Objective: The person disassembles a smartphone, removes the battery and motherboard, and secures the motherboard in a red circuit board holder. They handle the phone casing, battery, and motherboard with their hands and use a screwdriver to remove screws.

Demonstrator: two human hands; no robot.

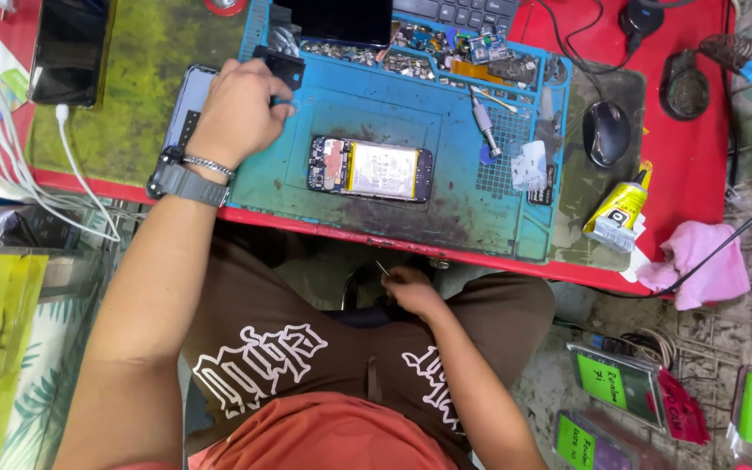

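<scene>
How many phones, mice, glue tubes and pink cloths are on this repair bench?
Phones: 2, one opened on the blue mat, one dark at far left
Computer mice: 1
Glue tubes: 1, yellow
Pink cloths: 1
Total: 5

1. Left hand [238, 109] on blue mat [376, 96], gripping small black part [282, 65].
2. Opened phone [371, 169] lies mid-mat, apart from both hands.
3. Right hand [412, 292] below red table [698, 165], pinching thin metal tool [382, 269].
</scene>
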